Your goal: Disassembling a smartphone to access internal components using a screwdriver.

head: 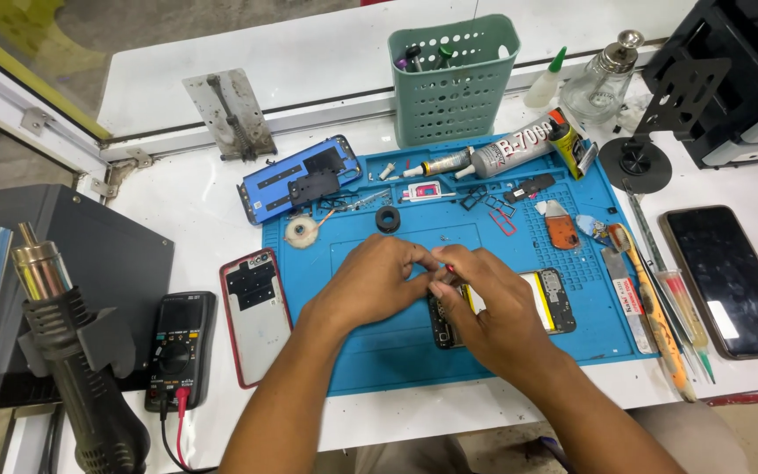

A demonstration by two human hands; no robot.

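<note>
Blue repair mat (396, 351): opened phone (544, 303), back removed, internals exposed, not reassembled; left hand (370, 283) and right hand (493, 307) pinching a red-tipped tool (446, 269) above it.

A phone repair workshop: blue mat (396, 351), multimeter (179, 349), heat gun (81, 369), glue tubes (511, 154) and opened phones (298, 180) crowd the tabletop (186, 211).

Matt blue rubbery mat (396, 342); glossy black phone screen (730, 281); perforated plastic basket (454, 88).

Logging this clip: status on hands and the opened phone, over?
Left hand and right hand pinched together over the opened phone on the blue mat. Small red-tipped tool between fingers. Nothing blocking.
</note>
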